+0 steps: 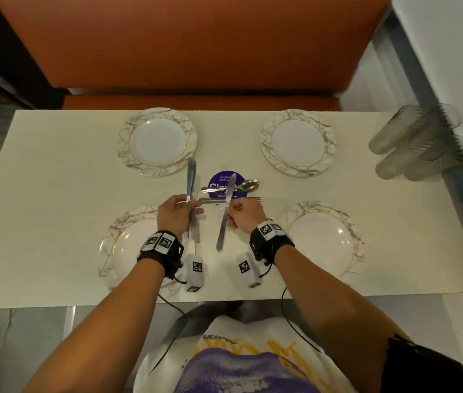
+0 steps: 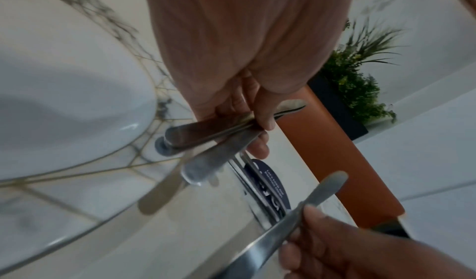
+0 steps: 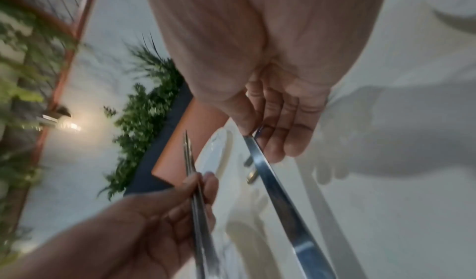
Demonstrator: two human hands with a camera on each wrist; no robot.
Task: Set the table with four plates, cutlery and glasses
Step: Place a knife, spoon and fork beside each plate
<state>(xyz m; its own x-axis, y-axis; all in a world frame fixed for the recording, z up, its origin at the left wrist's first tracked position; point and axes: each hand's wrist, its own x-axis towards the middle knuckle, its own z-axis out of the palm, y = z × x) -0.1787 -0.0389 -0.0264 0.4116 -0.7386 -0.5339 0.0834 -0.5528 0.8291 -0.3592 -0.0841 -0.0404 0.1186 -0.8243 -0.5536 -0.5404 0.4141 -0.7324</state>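
Observation:
Four marble-patterned plates lie on the cream table [image 1: 54, 180]: far left [image 1: 158, 141], far right [image 1: 298, 143], near left [image 1: 124, 245] and near right [image 1: 325, 239]. My left hand [image 1: 193, 207] grips a bundle of knives [image 1: 191, 180] upright between the left plates; the bundle's handles [image 2: 206, 135] show under the thumb. My right hand [image 1: 231, 212] pinches a single knife [image 1: 224, 222] by its middle, handle toward me [image 3: 278, 191]. On the table between the plates lie a spoon [image 1: 248, 185] and a fork [image 1: 236, 199].
A round purple sticker [image 1: 220, 180] sits at the table's centre under the cutlery. Several clear glasses [image 1: 423, 140] stand clustered at the table's right end. An orange bench [image 1: 196, 52] runs along the far side. A planter with green foliage [image 2: 352, 80] stands beyond it.

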